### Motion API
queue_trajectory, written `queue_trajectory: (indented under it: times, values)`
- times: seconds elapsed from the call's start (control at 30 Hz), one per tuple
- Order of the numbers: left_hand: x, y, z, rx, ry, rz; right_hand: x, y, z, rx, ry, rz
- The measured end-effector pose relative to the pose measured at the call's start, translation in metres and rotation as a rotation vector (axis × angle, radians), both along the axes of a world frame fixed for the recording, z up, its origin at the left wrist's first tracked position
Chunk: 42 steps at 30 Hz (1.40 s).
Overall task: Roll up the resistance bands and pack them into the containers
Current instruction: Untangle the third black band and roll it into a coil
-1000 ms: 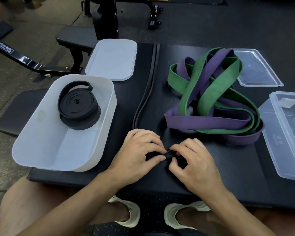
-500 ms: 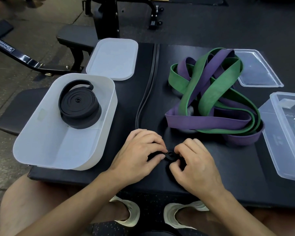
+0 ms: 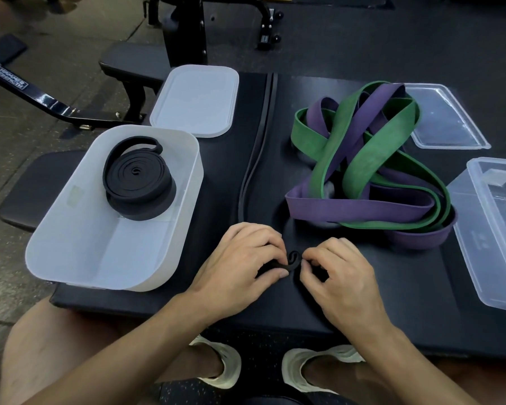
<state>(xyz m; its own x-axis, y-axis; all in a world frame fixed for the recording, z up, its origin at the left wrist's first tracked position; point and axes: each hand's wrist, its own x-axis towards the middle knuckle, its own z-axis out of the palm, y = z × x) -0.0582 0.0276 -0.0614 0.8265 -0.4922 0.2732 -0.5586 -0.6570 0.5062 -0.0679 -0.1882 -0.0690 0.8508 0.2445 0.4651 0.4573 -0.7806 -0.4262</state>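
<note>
Nearest: two pale shoes on the floor below the near edge of the desk.

Just inside that edge, both hands work at mid-desk. The left hand has its fingers curled, thumb and forefinger pinching the started end of a thin black band. The right hand is also curled, its fingertips pinching the same small coil from the other side. The coil is only a turn or so. The rest of the band runs away up the desk as a narrow double line to the far edge.

Left of the hands: a white tub, overhanging the left edge of the desk. A rolled black band lies in its far half; its near half is bare.

Right of the hands: bare desk surface, then a clear container at the right side, cut by the frame.

Mid-desk, beyond the right hand: a green band and a purple band tangled in one loose pile, apart from the thin band. A bare strip lies between tub and pile.

Far edge: a white lid on the left corner, a clear lid behind the pile.
</note>
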Motion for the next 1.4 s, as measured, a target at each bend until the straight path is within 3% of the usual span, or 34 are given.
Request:
queue_trajectory:
  times: [0.33,0.93,1.4]
  values:
    - [-0.001,0.001,0.001,-0.097,0.018,0.04,-0.004,0.002,0.001,-0.027,0.042,0.05]
    - [-0.005,0.001,-0.003,-0.033,-0.168,-0.035,-0.003,0.001,-0.004,-0.041,0.005,0.031]
    - [-0.006,-0.002,0.002,0.024,-0.102,-0.04,0.006,0.0,0.004,-0.024,0.12,0.078]
